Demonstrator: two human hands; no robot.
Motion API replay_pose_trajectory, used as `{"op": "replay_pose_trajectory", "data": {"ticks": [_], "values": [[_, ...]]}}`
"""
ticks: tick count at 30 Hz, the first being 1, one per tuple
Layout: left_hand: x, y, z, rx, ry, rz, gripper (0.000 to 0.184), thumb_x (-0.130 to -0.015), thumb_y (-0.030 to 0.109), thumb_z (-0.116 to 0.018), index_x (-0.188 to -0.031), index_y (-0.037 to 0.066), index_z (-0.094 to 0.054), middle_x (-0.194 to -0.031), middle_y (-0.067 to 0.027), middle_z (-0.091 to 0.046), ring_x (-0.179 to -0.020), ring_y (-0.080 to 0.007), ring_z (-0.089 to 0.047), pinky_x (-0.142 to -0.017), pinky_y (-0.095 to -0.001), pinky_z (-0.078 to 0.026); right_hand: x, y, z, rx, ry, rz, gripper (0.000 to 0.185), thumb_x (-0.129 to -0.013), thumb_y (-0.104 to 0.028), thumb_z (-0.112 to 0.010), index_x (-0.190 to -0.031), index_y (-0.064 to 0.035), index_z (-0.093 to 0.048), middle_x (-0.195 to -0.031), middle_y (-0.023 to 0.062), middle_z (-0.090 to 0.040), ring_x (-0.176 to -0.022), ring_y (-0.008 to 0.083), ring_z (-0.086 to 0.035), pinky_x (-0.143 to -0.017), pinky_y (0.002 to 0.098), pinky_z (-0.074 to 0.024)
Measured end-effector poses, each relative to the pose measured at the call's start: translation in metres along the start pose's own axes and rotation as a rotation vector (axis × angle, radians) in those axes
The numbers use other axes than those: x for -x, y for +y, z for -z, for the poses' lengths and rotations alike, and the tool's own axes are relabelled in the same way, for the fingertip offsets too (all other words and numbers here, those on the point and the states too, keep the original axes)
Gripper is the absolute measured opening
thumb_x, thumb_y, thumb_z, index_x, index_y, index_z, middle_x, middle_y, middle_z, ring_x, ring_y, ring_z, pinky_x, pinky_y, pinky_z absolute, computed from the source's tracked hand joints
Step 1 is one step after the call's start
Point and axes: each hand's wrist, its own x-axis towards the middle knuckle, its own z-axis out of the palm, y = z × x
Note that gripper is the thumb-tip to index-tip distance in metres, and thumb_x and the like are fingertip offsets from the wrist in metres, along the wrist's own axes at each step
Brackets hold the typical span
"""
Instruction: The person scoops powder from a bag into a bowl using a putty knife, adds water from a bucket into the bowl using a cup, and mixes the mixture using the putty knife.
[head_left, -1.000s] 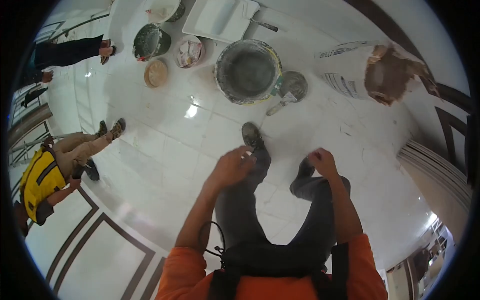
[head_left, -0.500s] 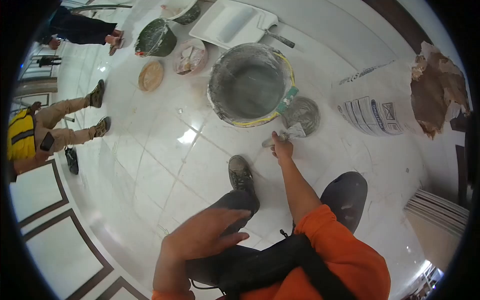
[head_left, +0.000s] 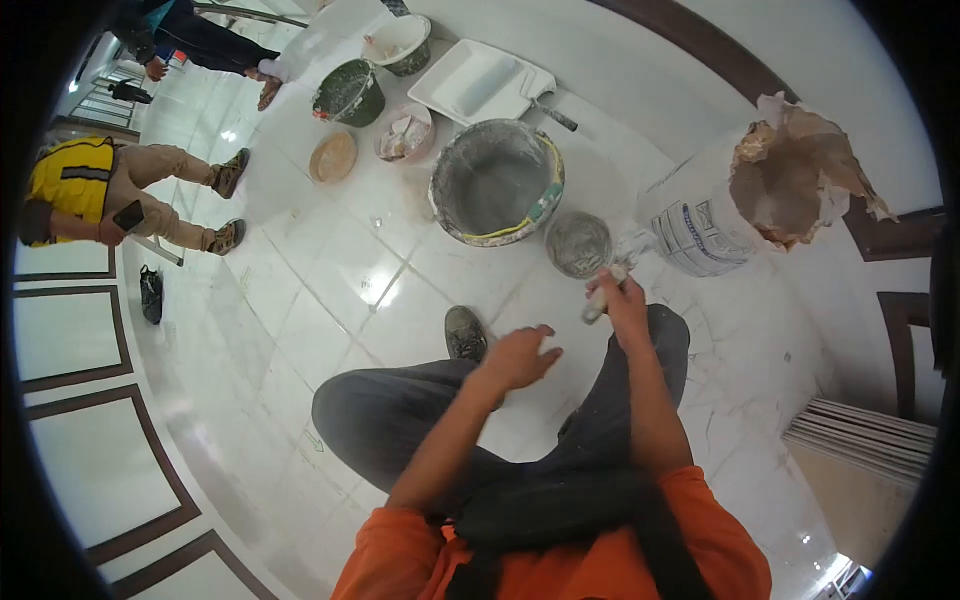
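Handled tool (head_left: 620, 271), lifted off dish (head_left: 549, 246), in right hand (head_left: 628, 308)

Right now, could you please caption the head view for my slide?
Right hand gripping a handled tool near a large bucket; left hand empty.

From my console I read orange on the near shirt (head_left: 395, 550). The hand tool (head_left: 598, 303) has a pale beige handle. The big bucket (head_left: 443, 180) is smeared grey, its bail (head_left: 556, 163) yellow with a green grip (head_left: 546, 203). Far left, a pail (head_left: 370, 105) shows dark green, a vest (head_left: 72, 192) yellow with dark bands; right, the paper sack (head_left: 690, 235) is white, dark-printed, brown inside
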Motion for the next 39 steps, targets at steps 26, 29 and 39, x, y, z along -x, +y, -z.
{"op": "replay_pose_trajectory", "data": {"ticks": [26,29,39], "values": [[-0.2,-0.106,-0.085,0.596,0.076,0.316,0.048,-0.097,0.041,-0.066,-0.105,-0.006,-0.072,-0.09,-0.013,-0.075,-0.078,-0.0181,-0.07,-0.073,-0.0333,-0.056,0.009,-0.021,0.025,0.003,0.204,-0.071,0.025,-0.101,-0.028,-0.067,-0.097,-0.0031,-0.064,-0.076,0.0029,-0.063,-0.061,0.0089,-0.056,-0.056,0.0265,-0.0462],[-0.212,-0.118,-0.097,0.753,0.355,0.4,0.045,-0.096,0.041,-0.069,-0.101,-0.004,-0.072,-0.083,-0.0078,-0.072,-0.068,-0.0144,-0.064,-0.066,-0.0306,-0.054,0.014,-0.021,0.022,0.024,0.172,-0.077,0.023,-0.101,-0.026,-0.068,-0.097,-0.0036,-0.064,-0.076,0.0024,-0.063,-0.061,0.0087,-0.056,-0.057,0.0264,-0.0462],[-0.112,-0.025,0.141,0.6,-0.043,-0.164,0.044,-0.104,0.042,-0.058,-0.119,0.004,-0.075,-0.11,-0.0079,-0.076,-0.101,-0.0172,-0.069,-0.091,-0.0328,-0.052,0.001,-0.019,0.026,-0.096,0.195,-0.055,0.022,-0.1,-0.027,-0.069,-0.098,-0.0057,-0.064,-0.078,0.0011,-0.062,-0.063,0.0088,-0.056,-0.059,0.0258,-0.0457]]}}
